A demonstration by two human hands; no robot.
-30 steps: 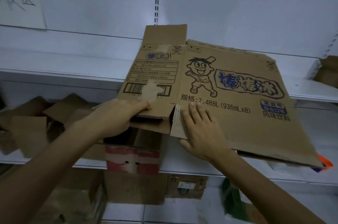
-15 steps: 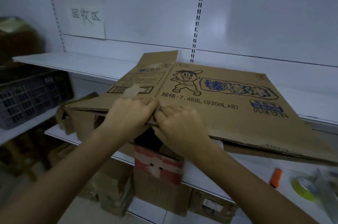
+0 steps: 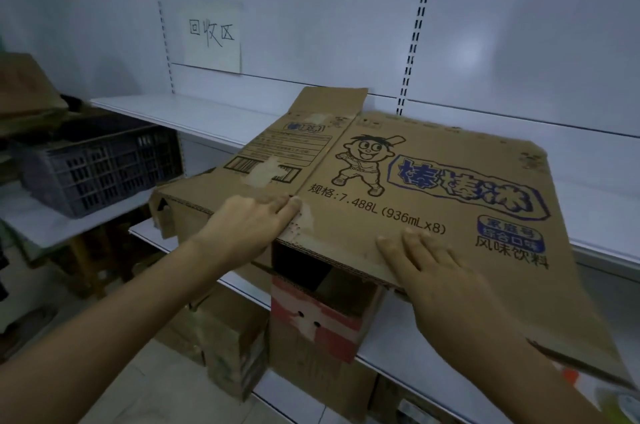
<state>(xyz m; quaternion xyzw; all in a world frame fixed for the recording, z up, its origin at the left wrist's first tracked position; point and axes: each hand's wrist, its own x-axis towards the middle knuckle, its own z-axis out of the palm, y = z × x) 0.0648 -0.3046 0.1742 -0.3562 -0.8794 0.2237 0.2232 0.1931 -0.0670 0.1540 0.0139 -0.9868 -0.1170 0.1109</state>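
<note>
A large flattened brown cardboard box (image 3: 433,188) with a cartoon boy and blue lettering lies tilted in front of the white shelves, over an open red-and-white carton (image 3: 311,323). My left hand (image 3: 249,226) lies flat on its near edge, fingers straight and pointing right along the fold line. My right hand (image 3: 436,274) presses palm-down on the near right part, fingers straight, just under the printed size text.
A white upper shelf (image 3: 180,111) runs behind, a lower shelf (image 3: 398,354) below. A dark plastic crate (image 3: 100,167) stands at left. More brown cartons (image 3: 228,347) sit on the floor. A paper sign (image 3: 212,37) hangs on the back wall. Something orange (image 3: 571,377) peeks out bottom right.
My hands, close together at the near edge, have spread apart: the right slid rightward and lies flat on the cardboard. The small flap seen earlier is folded down. The view has shifted right.
</note>
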